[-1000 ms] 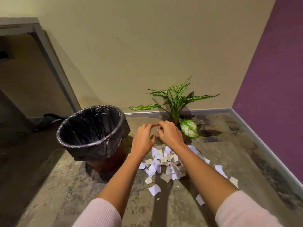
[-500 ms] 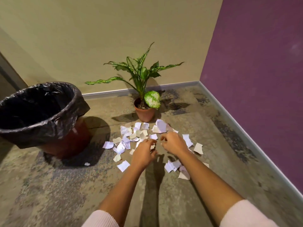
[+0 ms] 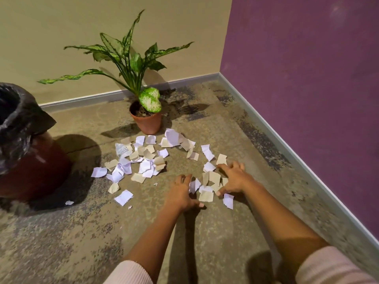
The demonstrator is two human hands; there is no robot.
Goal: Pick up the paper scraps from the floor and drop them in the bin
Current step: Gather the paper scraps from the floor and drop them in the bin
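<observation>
Head view down onto a mottled grey-brown concrete floor (image 3: 205, 238) in a corner between a beige wall (image 3: 61, 27) and a purple wall (image 3: 307, 78), with a grey skirting strip (image 3: 287, 145) along the base of both. Strewn across the floor, torn white and cream paper scraps (image 3: 141, 160), all lying flat or slightly curled, none inside the bin. Thickest scatter just in front of a terracotta pot (image 3: 146, 123) holding a green speckled leafy plant (image 3: 131, 58); a smaller cluster nearer the camera and further right. Down at that smaller cluster, the left grip (image 3: 180, 193), a bare hand with palm turned inward, fingers loosely curved and spread, fingertips (image 3: 185, 178) against the cluster's left edge, thumb low on the floor. Opposite it, the right grip (image 3: 233, 179), fingers splayed wide like a rake, fingertips (image 3: 229, 167) on the floor beside the far scraps, thumb touching the near ones. Nothing pinched or lifted in either; scraps hemmed between the two palms. One white scrap just outside the right thumb, apart from the cluster. Pale pink ribbed sleeves (image 3: 131, 273) pushed up on both forearms. At the left edge, partly cut off, the reddish-brown round bin (image 3: 34, 171) with a crinkled black plastic liner (image 3: 20, 115) folded over its rim, well apart from both grips, a few stray scraps near its foot.
</observation>
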